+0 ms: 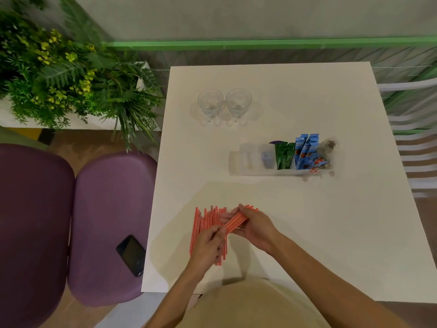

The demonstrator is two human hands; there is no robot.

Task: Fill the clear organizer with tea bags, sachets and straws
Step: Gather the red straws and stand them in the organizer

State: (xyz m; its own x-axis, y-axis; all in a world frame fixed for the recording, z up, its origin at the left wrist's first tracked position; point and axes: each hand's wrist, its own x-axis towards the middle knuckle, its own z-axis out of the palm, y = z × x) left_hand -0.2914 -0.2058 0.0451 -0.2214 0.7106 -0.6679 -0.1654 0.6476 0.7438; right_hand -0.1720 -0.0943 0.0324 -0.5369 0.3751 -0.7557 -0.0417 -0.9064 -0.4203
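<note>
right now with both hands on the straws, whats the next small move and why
Probably square up the bunch of straws gripped in the right hand, using the left hand, then carry it to the organizer. Its left compartments look mostly free, while green and blue sachets fill the right side. More straws lie loose on the table.

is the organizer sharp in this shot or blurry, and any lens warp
Head view: the clear organizer is soft and smeared, its sachet print unreadable; the straws in both hands look sharper. Wide-angle warp splays the white table edges and bows the green rail.
</note>
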